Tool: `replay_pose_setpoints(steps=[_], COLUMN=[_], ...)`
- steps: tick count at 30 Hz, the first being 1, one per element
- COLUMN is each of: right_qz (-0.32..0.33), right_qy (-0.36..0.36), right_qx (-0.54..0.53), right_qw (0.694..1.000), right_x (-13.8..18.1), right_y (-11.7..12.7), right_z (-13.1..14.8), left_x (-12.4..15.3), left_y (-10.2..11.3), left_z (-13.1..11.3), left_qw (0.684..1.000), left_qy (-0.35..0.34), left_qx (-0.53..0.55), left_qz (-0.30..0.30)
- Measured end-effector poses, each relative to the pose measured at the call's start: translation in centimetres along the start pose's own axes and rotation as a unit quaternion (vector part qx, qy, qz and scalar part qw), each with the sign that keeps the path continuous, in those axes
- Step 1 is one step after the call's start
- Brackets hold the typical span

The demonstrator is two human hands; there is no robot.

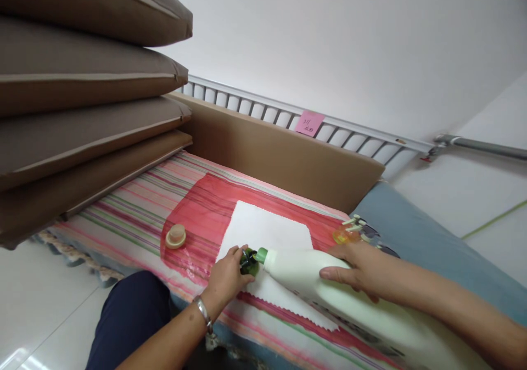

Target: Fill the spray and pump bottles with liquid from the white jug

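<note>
My left hand [228, 274], wearing a silver bracelet, closes its fingers around a small green container [251, 270] with a dark opening. A large pale green jug-like bottle [300, 265] lies tilted almost level under my right hand [362, 265], which grips its upper side. The bottle's green spout [261, 255] is at the small container's mouth; whether liquid flows I cannot tell. Both are over a white cloth [267, 224] with zigzag edges. A pale round cap [176, 235] sits to the left on a translucent red sheet [197, 211].
Several small pump-topped bottles [354, 230] stand beyond my right hand, partly hidden. Thick brown cushions [90, 101] are stacked at left. A brown board [280, 156] leans along a white rail [255, 106] with a pink note [309, 123]. Striped fabric [140, 194] covers the surface.
</note>
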State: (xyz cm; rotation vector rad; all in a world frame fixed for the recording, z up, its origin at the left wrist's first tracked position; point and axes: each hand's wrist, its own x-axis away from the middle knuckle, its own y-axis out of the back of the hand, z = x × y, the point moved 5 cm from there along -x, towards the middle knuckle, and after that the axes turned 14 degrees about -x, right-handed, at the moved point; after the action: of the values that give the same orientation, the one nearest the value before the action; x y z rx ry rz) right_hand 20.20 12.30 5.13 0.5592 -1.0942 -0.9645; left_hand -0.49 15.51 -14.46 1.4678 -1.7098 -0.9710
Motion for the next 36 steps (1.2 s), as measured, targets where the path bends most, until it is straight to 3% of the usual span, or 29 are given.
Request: replay_pose_setpoints(steps=[36], right_qz=[0.004], right_qy=[0.001], right_qx=[0.025], right_qw=[1.000], right_x=[-0.16], right_y=[0.18], right_z=[0.70], left_x=[0.11], left_y=[0.16], left_z=[-0.15], left_qw=[1.000], left_qy=[-0.006], left_qx=[-0.010], left_qz=[0.006])
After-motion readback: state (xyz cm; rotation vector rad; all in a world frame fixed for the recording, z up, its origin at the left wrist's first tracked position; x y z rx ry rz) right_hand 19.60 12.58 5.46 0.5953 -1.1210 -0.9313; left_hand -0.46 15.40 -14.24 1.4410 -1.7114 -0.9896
